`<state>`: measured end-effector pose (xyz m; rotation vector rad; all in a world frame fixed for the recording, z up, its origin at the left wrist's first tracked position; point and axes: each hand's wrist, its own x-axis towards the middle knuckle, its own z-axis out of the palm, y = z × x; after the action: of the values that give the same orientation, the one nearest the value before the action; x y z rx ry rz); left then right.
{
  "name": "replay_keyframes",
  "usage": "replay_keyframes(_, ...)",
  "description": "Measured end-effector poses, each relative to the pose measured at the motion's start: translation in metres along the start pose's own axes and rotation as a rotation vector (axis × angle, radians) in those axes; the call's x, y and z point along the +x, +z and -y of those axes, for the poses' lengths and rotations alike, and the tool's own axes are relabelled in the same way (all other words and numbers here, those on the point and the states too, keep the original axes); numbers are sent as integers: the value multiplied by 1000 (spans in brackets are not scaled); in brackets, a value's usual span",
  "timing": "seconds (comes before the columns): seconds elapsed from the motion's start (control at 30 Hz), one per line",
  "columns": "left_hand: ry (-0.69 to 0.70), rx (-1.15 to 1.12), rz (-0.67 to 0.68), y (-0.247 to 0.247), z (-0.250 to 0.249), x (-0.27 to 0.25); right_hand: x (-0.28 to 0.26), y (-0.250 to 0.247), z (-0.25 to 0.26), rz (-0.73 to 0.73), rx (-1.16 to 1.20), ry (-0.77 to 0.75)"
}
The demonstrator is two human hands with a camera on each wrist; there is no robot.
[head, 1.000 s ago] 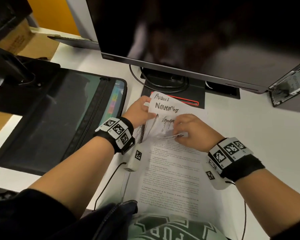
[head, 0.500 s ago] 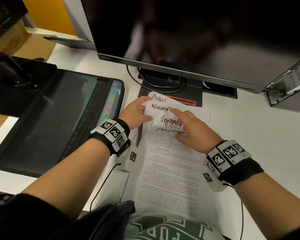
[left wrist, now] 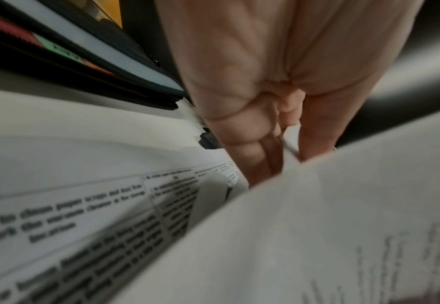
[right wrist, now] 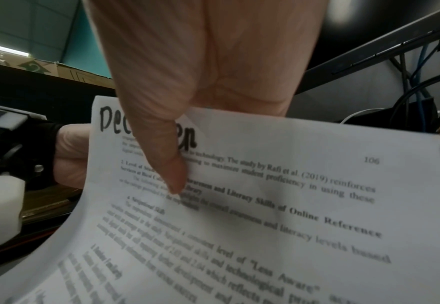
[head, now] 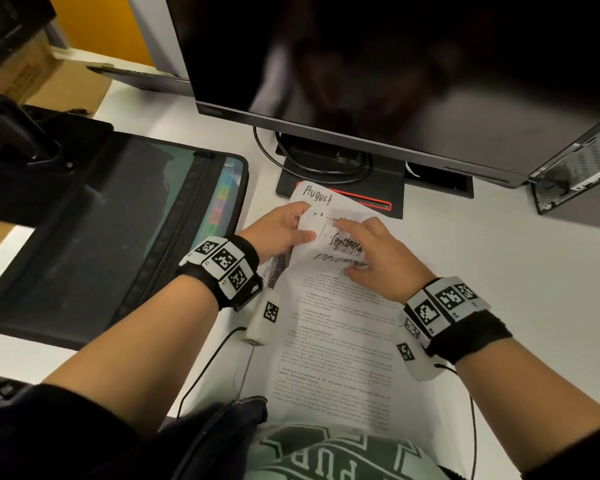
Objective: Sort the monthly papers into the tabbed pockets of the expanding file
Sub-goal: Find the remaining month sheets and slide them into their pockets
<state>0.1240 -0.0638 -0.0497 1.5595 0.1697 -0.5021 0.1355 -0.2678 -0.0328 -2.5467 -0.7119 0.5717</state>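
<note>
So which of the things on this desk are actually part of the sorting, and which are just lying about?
Part of the job:
stack of papers
expanding file
left hand
right hand

Just lying about:
monitor
cardboard box

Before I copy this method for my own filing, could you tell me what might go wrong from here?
1. The sheets are fanned, overlapping, in both hands, left hand and right hand; two could lift together, misfiling September with December.
2. The expanding file lies apart on the left; carrying a loose sheet there may bend it.
</note>
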Motion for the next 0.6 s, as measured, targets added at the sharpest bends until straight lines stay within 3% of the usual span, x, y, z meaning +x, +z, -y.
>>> replay_keyframes(0.23,33,50,-249,-3,3,3,-15,4,-12,-160,-96,-178)
replay_keyframes(0.33,27,22,-245,-5,4,2,-19,4,-14,-108,-87,-175)
replay_keyframes(0.6,91,-7,-178,0,4,1,-13,-1,-6,-174,-55,-280)
